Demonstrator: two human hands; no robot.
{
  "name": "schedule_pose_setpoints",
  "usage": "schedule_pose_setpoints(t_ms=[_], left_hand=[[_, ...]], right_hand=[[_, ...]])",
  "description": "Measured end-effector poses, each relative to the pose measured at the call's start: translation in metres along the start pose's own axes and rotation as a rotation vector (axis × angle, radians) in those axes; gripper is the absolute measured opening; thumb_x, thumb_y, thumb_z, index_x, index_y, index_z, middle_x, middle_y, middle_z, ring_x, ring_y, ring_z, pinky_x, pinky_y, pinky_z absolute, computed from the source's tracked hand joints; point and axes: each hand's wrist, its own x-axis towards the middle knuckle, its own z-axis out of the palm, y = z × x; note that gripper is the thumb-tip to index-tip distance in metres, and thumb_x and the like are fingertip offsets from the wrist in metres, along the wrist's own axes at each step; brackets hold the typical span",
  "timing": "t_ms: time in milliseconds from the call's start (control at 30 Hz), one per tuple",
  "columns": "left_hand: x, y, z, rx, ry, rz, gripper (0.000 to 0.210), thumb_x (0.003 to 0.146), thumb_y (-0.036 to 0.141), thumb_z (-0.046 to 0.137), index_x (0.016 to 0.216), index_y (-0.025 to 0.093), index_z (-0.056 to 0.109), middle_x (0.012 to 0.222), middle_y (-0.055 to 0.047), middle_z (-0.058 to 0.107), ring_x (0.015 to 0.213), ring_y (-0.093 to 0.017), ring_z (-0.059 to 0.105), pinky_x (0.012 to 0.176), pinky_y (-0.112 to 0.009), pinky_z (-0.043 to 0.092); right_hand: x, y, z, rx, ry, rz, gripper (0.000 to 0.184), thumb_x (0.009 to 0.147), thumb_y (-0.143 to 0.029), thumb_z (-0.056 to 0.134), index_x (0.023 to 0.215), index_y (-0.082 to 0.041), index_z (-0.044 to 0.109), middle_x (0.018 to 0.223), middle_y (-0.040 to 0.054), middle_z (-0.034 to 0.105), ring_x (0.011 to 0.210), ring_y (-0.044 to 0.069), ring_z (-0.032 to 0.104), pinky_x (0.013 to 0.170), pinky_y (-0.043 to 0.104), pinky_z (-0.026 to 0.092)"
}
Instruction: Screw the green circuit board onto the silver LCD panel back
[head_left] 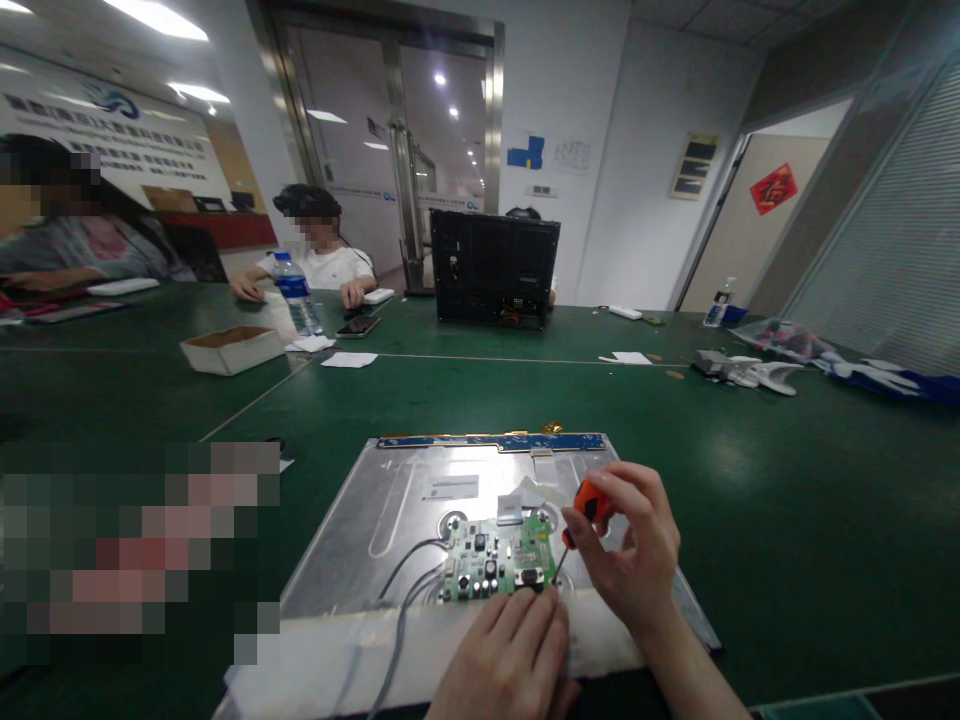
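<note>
My right hand is closed around the orange-and-black handle of a screwdriver. The screwdriver leans, with its thin shaft reaching down to the lower right corner of a green circuit board. My left hand lies palm down, fingers stretched forward and close together, tips at the board's near edge; its thumb is mostly hidden. The board sits on a silver metal display panel with a blue strip board along its far edge. Grey cables run from the board's left side.
The panel rests on a green table. Beyond it stand a black monitor chassis, an open box, a water bottle and a phone. White-and-blue items lie right. Other people sit across the table; a blurred-out patch covers the left.
</note>
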Motion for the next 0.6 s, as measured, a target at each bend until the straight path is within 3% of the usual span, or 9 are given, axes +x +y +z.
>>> schedule_pose_setpoints(t_ms=[267,600], left_hand=[[-0.0015,0.0005,0.0003,0.004,-0.007,0.003,0.022,0.093,0.025,0.051,0.106,0.011,0.061,0.101,-0.011,0.069,0.088,-0.024,0.063,0.078,-0.036,0.050],[-0.0013,0.0002,0.0009,-0.001,0.004,0.007,0.023,0.095,0.024,0.047,0.106,0.010,0.062,0.101,-0.011,0.070,0.087,-0.024,0.063,0.076,-0.036,0.050]], right_hand=[[-0.0039,0.0000,-0.0021,-0.009,-0.047,0.018,0.039,0.091,-0.010,0.051,0.128,-0.019,0.055,0.108,0.0084,0.060,0.073,0.013,0.059,0.050,0.022,0.052],[0.0003,-0.0009,-0.0001,-0.019,0.009,-0.005,0.031,0.089,-0.014,0.065,0.119,-0.021,0.057,0.101,0.0038,0.053,0.061,0.007,0.052,0.044,0.018,0.047]])
